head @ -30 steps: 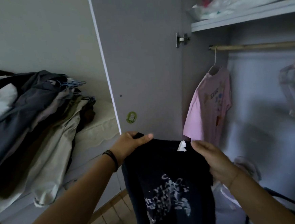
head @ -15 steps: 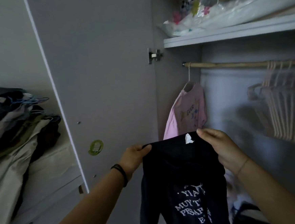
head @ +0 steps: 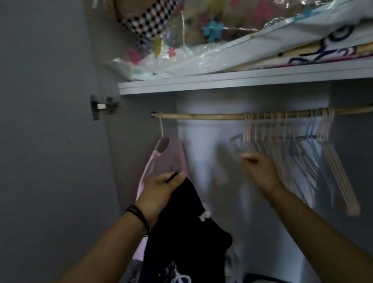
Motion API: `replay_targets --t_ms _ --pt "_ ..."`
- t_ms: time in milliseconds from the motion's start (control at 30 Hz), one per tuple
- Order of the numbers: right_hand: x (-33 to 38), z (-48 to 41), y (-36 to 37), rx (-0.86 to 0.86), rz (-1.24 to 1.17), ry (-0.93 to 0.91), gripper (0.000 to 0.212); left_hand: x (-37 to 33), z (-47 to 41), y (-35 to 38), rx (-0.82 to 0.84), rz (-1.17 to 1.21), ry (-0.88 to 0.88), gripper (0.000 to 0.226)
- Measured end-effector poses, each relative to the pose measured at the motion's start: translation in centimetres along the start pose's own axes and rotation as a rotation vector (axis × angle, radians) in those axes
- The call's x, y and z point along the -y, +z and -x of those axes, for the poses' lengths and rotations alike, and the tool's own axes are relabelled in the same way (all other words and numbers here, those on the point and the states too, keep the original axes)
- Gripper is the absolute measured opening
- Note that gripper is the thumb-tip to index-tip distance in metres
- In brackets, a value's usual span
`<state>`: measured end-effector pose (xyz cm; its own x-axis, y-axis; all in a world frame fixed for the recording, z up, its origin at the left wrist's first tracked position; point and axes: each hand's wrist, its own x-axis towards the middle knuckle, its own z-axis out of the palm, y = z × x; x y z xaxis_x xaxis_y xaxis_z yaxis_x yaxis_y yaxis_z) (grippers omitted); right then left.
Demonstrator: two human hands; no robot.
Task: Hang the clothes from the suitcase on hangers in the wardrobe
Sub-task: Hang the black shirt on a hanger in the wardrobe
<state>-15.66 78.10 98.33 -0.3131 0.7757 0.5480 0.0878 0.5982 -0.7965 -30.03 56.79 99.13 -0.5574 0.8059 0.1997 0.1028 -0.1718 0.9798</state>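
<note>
**A:** Where is the shirt?

**B:** The black T-shirt with white lettering point(head: 184, 242) hangs from the left hand point(head: 160, 192), low at the front of the grey wardrobe point(head: 212, 139). That grip is tight. Fingers and thumb are curled round a bunched edge of the cloth, and the rest dangles below the wrist.

**A:** And the other one?

**B:** The right hand point(head: 259, 169) is raised inside the wardrobe with its fingers curled. It sits right at the lower corner of the front one of the pale empty hangers point(head: 293, 146). It's blurred, so I cannot tell whether that grip has hold of a hanger or only touches it.

**A:** What's around them?

**B:** The hangers crowd the right half of a light wooden rail point(head: 201, 116). At the rail's left end a pink T-shirt point(head: 166, 158) hangs on its own hanger, just behind the left hand. Above the rail, a grey shelf point(head: 243, 79) carries folded bedding in clear plastic bags point(head: 239, 36). The grey wardrobe door point(head: 37, 153) stands on the left, with a metal hinge point(head: 102, 106). There's a black band point(head: 137, 214) round the left wrist.
</note>
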Motion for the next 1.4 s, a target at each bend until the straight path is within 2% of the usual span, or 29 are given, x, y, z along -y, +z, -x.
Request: replay_targets --t_ms 100,167,267,367,433,567,667,800,1000,1133,1200,1267,1333,1400 --pt "-1.4 -4.3 -1.6 -0.120 0.278 -0.059 0.011 -0.1 -1.9 1.2 0.034 -0.064 0.031 0.019" --pt "-2.6 -6.5 -1.4 -0.078 0.486 -0.022 0.020 -0.2 -3.2 1.7 0.021 -0.055 0.036 0.022" --pt "-4.3 -8.1 -0.8 -0.070 0.842 -0.078 0.038 0.0 -4.9 2.1 -0.004 -0.047 0.035 0.024" --pt "-5.7 -8.9 -0.6 -0.111 0.947 -0.110 0.042 0.7 -6.3 2.1 -0.009 -0.055 0.032 0.022" --pt "-6.4 -9.2 -0.4 -0.112 0.993 -0.091 0.035 1.3 -7.1 2.0 -0.023 -0.042 0.019 0.018" --pt "-7.1 -9.5 -0.1 -0.114 0.991 -0.038 0.021 2.4 -8.1 2.1 -0.064 -0.008 -0.012 0.024" --pt "-7.1 -9.7 -0.3 -0.075 0.883 -0.002 0.024 2.7 -8.4 2.5 -0.065 -0.007 -0.013 0.023" --pt "-6.4 -10.8 0.1 -0.031 0.556 0.031 0.023 2.6 -8.9 2.7 -0.046 -0.011 0.006 0.020" --pt "-4.4 -11.2 1.8 -0.078 0.286 -0.070 0.018 2.1 -9.0 2.3 -0.033 -0.005 0.030 0.017" --pt "-3.8 -7.3 2.7 -0.033 0.019 -0.149 0.015 2.1 -8.5 1.1 -0.027 -0.063 0.032 0.017" --pt "-3.8 -3.7 3.3 -0.017 -0.109 -0.158 0.020 2.2 -8.1 0.3 -0.010 -0.093 0.015 0.022" --pt "-3.5 -1.0 3.9 0.065 -0.296 -0.052 0.018 2.3 -7.7 -0.5 0.024 -0.148 0.005 0.026" --pt "-2.9 0.1 4.7 0.183 -0.480 0.152 0.016 2.3 -7.1 -1.0 0.062 -0.198 0.004 0.028" --pt "-2.5 0.5 5.5 0.244 -0.543 0.316 0.024 2.3 -6.3 -1.6 0.097 -0.239 -0.002 0.023"
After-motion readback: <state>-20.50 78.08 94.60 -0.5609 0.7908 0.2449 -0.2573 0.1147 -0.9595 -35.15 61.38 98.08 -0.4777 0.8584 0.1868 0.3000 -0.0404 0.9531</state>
